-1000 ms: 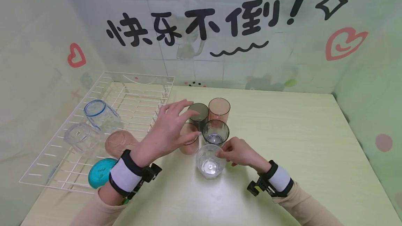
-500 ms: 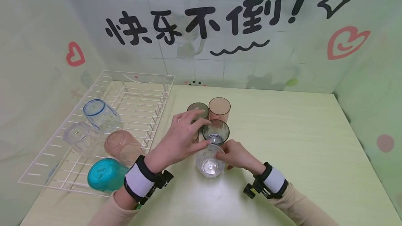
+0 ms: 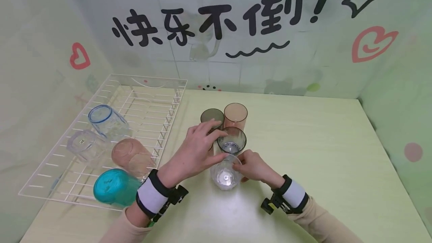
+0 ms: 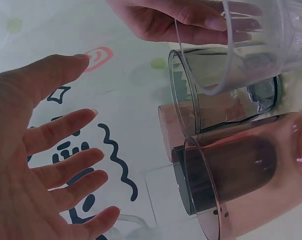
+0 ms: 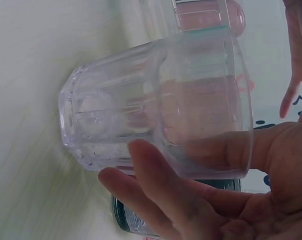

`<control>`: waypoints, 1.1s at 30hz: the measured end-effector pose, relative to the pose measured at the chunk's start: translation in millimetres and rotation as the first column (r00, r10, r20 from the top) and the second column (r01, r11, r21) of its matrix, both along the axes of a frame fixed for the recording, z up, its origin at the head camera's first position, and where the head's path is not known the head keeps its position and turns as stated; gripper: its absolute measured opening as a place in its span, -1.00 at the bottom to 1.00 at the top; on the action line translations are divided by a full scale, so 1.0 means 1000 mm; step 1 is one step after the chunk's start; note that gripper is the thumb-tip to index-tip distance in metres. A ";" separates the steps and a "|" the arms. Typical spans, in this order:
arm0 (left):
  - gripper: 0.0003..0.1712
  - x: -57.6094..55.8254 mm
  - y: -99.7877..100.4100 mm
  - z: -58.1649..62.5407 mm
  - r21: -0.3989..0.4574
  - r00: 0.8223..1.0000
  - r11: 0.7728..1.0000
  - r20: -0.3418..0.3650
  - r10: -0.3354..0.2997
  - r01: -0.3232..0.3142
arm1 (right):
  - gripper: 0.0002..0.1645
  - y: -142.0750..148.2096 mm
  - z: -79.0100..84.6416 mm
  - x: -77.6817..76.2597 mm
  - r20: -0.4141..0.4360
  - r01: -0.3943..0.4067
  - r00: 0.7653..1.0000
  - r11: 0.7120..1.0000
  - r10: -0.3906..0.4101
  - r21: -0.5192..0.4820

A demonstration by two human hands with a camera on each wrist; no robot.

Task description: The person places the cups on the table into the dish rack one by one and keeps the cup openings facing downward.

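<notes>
My right hand [image 3: 254, 166] pinches the side wall of a clear faceted glass [image 3: 225, 178], upright at the front of a cluster. In the right wrist view, a finger shows through the wall of this clear glass [image 5: 111, 110]. My left hand [image 3: 195, 153] hovers over the cluster's left side; its fingers are spread and hold nothing in the left wrist view. Directly behind the clear glass stands a smoky glass [image 3: 233, 146]. Farther back are a dark grey glass [image 3: 211, 114] and a pink glass [image 3: 235, 112]. Another pink glass [image 4: 285, 195] is mostly hidden under my left hand in the head view.
On the left lies a white wire rack [image 3: 145, 102]. It carries a blue-rimmed glass [image 3: 111, 125], a clear faceted tumbler [image 3: 86, 147], a pink tumbler [image 3: 129, 155] and a teal cup [image 3: 113, 187]. A printed backdrop [image 3: 216, 74] stands behind the pale table [image 3: 303, 141].
My left hand has moved right, from beside the rack to above the glasses, uncovering more of the teal cup. The right hand has stayed nearly still at the clear glass.
</notes>
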State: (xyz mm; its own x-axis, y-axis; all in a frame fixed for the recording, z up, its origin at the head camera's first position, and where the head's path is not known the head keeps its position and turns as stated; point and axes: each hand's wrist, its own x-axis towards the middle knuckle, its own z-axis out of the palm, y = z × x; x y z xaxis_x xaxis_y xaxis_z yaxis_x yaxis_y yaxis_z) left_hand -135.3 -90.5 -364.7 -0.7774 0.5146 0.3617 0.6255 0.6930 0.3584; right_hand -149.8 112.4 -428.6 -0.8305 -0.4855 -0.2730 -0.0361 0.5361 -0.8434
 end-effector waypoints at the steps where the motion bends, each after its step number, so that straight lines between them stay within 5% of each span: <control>1: -0.45 0.000 0.000 0.000 0.000 1.000 1.000 0.003 0.000 0.000 | -0.86 0.000 0.000 0.000 -0.001 0.001 1.000 1.000 -0.001 -0.001; 33: -0.59 0.003 -0.008 0.002 0.023 0.992 0.999 0.127 0.021 -0.024 | -0.83 0.014 0.009 0.003 -0.098 -0.070 0.993 0.998 0.068 -0.009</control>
State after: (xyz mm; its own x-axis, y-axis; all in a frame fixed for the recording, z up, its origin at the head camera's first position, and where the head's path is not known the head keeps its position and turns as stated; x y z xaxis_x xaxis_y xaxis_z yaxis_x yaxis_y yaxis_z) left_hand -132.2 -98.9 -362.8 -0.8292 0.4887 0.2714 0.5581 0.6964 0.4511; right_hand -146.6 126.6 -419.6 -0.8172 -0.5453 -0.1865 -0.1548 0.5193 -0.8404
